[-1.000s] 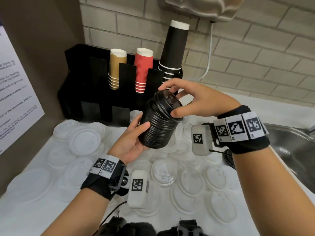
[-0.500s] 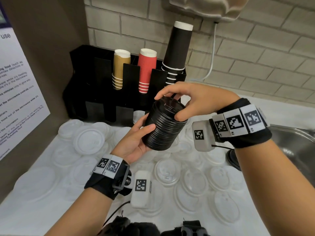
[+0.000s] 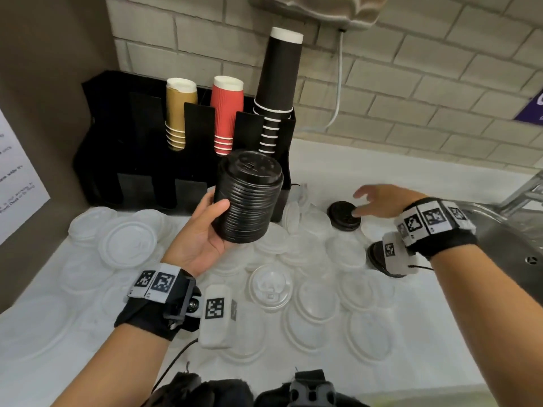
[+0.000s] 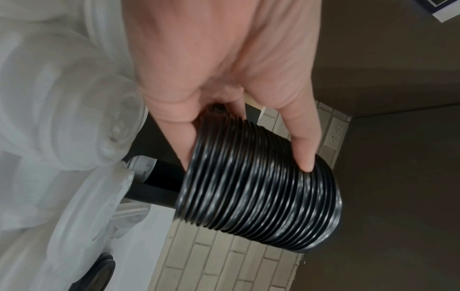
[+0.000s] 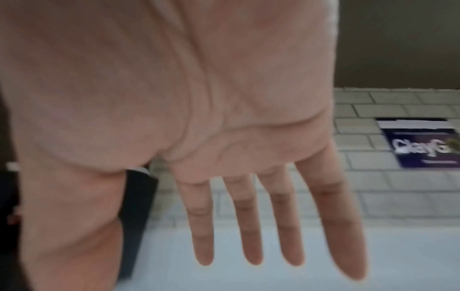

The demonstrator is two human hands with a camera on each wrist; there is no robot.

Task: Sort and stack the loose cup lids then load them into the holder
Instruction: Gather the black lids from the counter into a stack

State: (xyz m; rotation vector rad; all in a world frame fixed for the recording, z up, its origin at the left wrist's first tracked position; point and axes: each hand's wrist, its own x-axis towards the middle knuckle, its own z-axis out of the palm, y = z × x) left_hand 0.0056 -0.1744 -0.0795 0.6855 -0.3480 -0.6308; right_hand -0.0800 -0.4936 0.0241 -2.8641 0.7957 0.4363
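My left hand (image 3: 202,233) grips a tall stack of black lids (image 3: 246,198) from its left side, held up in front of the black holder (image 3: 126,148). The left wrist view shows the same stack of black lids (image 4: 259,189) with my thumb and fingers curled round it. My right hand (image 3: 379,201) is spread open and empty, hovering just right of a loose black lid (image 3: 342,215) on the counter. In the right wrist view the right hand's fingers (image 5: 248,222) are straight and hold nothing. Another black lid (image 3: 377,258) lies partly hidden under my right wrist camera.
Many clear lids (image 3: 270,284) lie scattered over the white counter (image 3: 382,171). The holder carries gold cups (image 3: 177,113), red cups (image 3: 227,113) and tall black cups (image 3: 277,83). A steel sink (image 3: 511,248) lies at the right and a brick wall stands behind.
My right hand let go of the top of the black stack and moved right and down toward the loose black lid. The left hand keeps holding the stack.
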